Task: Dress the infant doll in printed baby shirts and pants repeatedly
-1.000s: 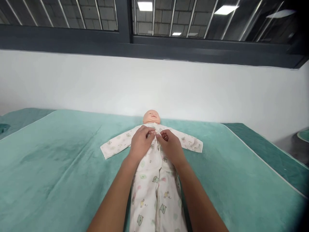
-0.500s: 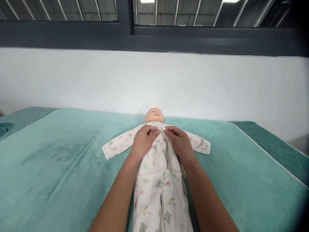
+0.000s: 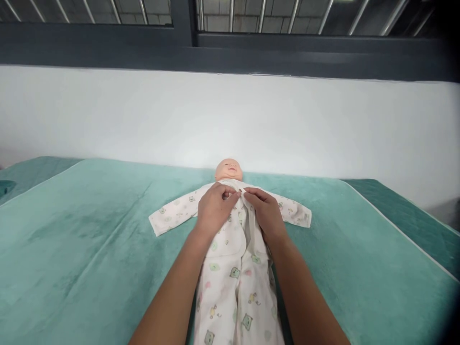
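Observation:
A baby doll (image 3: 229,169) lies on its back, head toward the wall. It wears a white baby jacket (image 3: 228,242) printed with small bears, its long sleeves spread to both sides. White trousers (image 3: 224,297) with the same print cover the lower body. My left hand (image 3: 215,206) pinches the jacket's front edge at the upper chest between thumb and finger. Close beside it, my right hand (image 3: 265,208) pinches the opposite front edge. Below my hands the jacket's front hangs partly apart. Whatever fastener lies between the fingertips is too small to make out.
Under the doll spreads a green plush cover (image 3: 108,249) with a raised crease on the left. A white wall (image 3: 161,120) rises just behind the doll's head. Above it runs a dark window frame (image 3: 230,57) with metal bars beyond.
My fingertips have drawn slightly closer together at the jacket's front. The whole view has shifted a little; the doll lies as before.

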`<state>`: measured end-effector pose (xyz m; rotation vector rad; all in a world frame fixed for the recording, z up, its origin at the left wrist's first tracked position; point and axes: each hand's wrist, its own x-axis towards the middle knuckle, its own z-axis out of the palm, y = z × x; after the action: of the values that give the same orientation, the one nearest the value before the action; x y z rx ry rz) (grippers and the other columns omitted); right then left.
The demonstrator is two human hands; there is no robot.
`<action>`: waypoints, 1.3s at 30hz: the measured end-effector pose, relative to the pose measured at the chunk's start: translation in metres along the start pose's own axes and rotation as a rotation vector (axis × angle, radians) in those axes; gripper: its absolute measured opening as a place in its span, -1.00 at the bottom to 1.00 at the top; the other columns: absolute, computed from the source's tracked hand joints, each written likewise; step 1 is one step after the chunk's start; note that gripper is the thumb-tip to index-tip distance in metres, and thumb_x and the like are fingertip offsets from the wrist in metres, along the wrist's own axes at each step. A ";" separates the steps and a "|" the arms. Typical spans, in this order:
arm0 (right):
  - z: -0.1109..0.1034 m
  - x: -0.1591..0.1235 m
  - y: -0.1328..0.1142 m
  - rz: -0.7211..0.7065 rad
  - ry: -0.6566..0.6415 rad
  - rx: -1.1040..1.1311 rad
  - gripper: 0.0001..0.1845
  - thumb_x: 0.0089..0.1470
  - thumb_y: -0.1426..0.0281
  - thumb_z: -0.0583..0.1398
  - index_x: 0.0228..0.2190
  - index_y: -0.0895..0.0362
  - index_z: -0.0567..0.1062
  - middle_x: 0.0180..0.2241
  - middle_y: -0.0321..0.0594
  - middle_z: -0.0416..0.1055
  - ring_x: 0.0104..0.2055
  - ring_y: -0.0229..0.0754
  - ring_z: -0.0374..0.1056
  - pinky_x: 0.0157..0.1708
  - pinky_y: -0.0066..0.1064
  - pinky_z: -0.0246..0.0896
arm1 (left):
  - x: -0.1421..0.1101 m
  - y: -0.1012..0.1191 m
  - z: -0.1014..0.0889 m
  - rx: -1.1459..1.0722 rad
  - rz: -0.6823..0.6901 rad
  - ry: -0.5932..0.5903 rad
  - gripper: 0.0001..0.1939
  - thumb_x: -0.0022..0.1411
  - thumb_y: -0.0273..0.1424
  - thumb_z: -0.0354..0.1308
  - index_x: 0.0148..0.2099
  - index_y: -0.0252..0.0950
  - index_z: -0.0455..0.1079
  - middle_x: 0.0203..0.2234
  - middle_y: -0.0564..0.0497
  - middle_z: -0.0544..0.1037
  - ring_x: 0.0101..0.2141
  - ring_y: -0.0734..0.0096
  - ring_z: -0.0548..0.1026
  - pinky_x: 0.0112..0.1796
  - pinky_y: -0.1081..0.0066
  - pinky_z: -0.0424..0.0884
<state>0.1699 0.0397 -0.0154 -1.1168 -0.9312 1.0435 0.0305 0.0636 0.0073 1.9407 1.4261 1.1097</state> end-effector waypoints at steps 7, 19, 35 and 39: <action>0.000 -0.001 -0.002 -0.009 0.025 -0.018 -0.79 -0.09 0.28 0.27 -0.35 0.06 0.61 -0.25 -0.26 0.55 -0.12 -0.06 0.38 -0.12 -0.30 0.25 | -0.001 0.000 0.000 -0.071 -0.012 -0.012 -0.87 0.18 -0.30 0.13 -0.36 -0.20 0.44 -0.38 0.07 0.47 -0.38 0.42 0.40 -0.36 0.44 0.27; 0.001 -0.004 -0.004 -0.058 -0.048 0.036 -0.78 -0.04 0.28 0.27 -0.29 0.04 0.61 -0.20 -0.27 0.54 -0.07 -0.09 0.37 -0.07 -0.31 0.24 | -0.002 0.003 -0.003 -0.187 -0.045 -0.053 -0.80 0.23 -0.23 0.08 -0.35 -0.22 0.41 -0.48 0.10 0.41 -0.48 0.47 0.32 -0.47 0.48 0.21; 0.004 -0.006 -0.009 -0.172 -0.169 -0.408 -0.69 0.00 0.33 0.20 -0.15 0.01 0.49 -0.47 -0.39 0.29 -0.46 -0.30 0.16 -0.41 -0.44 0.14 | -0.003 0.008 -0.006 -0.119 0.042 -0.159 -0.63 0.31 -0.14 -0.04 -0.43 -0.25 0.36 -0.47 0.08 0.37 -0.39 0.42 0.36 -0.37 0.44 0.22; 0.006 -0.008 -0.011 -0.188 -0.176 -0.444 -0.70 0.02 0.33 0.19 -0.15 0.01 0.49 -0.47 -0.40 0.28 -0.46 -0.31 0.15 -0.40 -0.45 0.14 | -0.004 0.010 -0.002 -0.119 -0.055 -0.123 -0.71 0.24 -0.13 0.06 -0.36 -0.22 0.39 -0.44 0.09 0.41 -0.39 0.42 0.36 -0.40 0.44 0.22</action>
<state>0.1646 0.0321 -0.0039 -1.2814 -1.4289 0.8080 0.0336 0.0562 0.0153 1.8425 1.3098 1.0092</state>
